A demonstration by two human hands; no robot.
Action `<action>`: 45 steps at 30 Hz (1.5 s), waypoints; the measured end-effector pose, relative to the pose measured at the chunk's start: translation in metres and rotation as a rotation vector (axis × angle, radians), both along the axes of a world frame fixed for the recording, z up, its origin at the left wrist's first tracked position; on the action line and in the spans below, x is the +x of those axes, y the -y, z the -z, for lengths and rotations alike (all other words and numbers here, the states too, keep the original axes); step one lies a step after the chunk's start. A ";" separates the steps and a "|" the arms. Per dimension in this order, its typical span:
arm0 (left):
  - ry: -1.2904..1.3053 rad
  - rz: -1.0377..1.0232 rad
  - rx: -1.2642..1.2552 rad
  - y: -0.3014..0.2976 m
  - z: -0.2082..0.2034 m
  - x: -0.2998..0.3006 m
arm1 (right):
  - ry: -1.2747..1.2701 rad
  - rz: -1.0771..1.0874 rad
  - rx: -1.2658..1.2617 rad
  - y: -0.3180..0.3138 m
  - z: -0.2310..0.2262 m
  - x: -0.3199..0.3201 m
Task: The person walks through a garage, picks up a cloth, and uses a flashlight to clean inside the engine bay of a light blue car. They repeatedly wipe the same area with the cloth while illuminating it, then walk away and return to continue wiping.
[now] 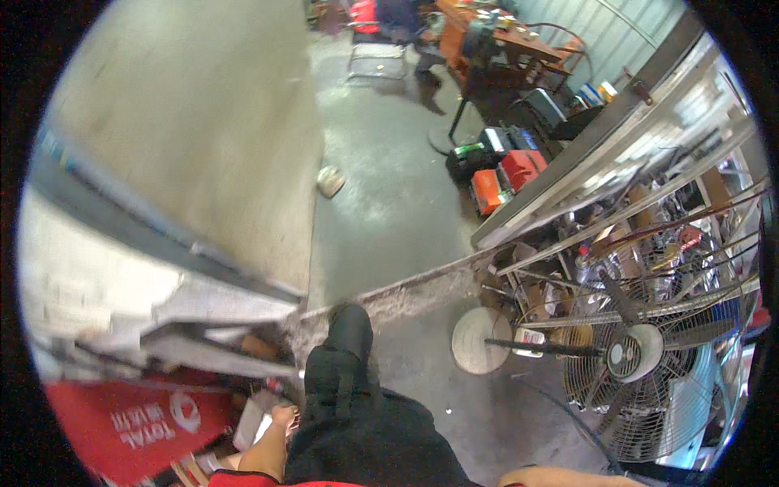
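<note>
My left hand (284, 417) hangs low beside my left leg, its fingers curled in. Whatever they may hold is too small and blurred to make out. Right behind it is a pale box (255, 412), and I cannot tell whether the hand touches it. Of my right arm only a strip of forearm (560, 477) shows at the lower edge; that hand is outside the picture. My dark-trousered leg (341, 381) stretches forward, its shoe (350, 321) at the raised door sill (406, 296).
A large standing fan (633, 353) with a round base (483, 341) stands right, before cluttered shelves (649, 252). A red panel (146, 426) lies left. Past the doorway are orange and black cases (488, 191), a wooden desk (519, 39) and a pale lump (329, 181) on the floor.
</note>
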State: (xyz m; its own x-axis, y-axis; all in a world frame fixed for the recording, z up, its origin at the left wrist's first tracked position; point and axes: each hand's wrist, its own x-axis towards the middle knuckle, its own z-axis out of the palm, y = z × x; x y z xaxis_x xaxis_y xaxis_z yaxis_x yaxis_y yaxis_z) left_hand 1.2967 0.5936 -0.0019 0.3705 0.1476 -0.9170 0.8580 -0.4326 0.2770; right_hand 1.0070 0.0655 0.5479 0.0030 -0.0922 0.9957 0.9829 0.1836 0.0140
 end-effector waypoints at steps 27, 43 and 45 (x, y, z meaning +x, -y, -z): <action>0.288 1.013 -0.650 0.934 -0.232 0.574 | -1.688 0.696 2.393 0.158 0.478 0.348; 0.874 1.960 -1.118 1.570 -0.427 0.343 | -1.767 1.343 2.055 0.517 0.354 0.376; 0.968 1.979 -1.122 1.631 -0.434 0.313 | -1.792 1.342 2.118 0.546 0.336 0.385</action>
